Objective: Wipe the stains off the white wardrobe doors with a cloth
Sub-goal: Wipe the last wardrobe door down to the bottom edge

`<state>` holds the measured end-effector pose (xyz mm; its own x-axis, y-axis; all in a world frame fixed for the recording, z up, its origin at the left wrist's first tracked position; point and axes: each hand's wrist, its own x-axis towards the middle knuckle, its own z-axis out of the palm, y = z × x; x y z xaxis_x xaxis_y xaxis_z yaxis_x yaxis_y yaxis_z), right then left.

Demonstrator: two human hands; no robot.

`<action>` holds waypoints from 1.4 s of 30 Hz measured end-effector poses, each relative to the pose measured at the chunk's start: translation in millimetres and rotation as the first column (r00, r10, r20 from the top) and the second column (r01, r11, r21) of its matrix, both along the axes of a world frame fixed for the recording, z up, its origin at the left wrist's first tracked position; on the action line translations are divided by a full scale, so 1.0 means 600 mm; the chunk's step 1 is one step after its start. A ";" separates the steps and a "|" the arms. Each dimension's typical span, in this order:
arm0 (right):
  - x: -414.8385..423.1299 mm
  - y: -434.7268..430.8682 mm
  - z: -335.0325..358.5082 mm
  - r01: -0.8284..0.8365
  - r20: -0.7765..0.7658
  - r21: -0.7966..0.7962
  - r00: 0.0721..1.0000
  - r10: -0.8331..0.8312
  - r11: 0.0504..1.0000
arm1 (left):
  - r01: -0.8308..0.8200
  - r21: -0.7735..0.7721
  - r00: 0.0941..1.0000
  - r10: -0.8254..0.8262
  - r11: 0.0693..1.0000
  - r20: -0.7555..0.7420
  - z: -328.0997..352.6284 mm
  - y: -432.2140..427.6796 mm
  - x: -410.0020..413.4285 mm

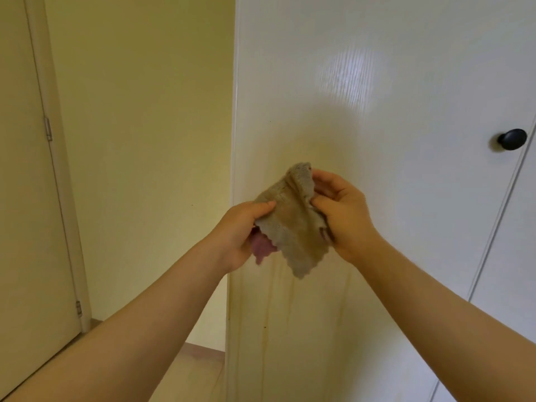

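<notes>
In the middle of the frame both hands hold a beige cloth up in front of the white wardrobe door; whether the cloth touches the door cannot be told. The left hand grips the cloth's left edge, thumb laid over the top and fingers curled underneath, where a pinkish fold of fabric shows. The right hand pinches the right edge, its fingers bent around the bunched upper corner. The cloth's scalloped lower corner hangs free between the wrists. Below the hands, yellowish drip stains run down the door towards the bottom of the frame. A black knob sits at the right edge, beside the seam to a second door. A yellow wall and a hinged room door fill the left.
</notes>
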<state>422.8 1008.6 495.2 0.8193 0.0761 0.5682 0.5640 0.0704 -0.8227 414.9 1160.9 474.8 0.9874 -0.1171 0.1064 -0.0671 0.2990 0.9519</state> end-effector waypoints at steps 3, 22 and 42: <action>-0.017 0.030 -0.032 0.220 0.275 -0.287 0.951 -0.140 0.932 | 0.097 -0.254 0.993 -0.112 0.962 -0.045 0.004 -0.030 -0.017; 0.060 -0.086 -0.064 0.930 0.883 -0.196 0.306 -0.357 0.312 | -0.983 0.002 -0.002 -0.026 0.184 1.000 -0.137 -0.062 0.112; 0.070 -0.107 -0.074 0.865 0.837 -0.191 0.391 -0.384 0.465 | -0.936 -0.092 -0.186 -0.256 0.341 0.948 -0.159 -0.023 0.164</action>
<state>464.9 944.5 450.5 0.2067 0.1742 0.9628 0.5412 -0.8401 0.0358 513.2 1147.1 379.6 -0.1064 -0.3892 0.9150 -0.5526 -0.7418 -0.3798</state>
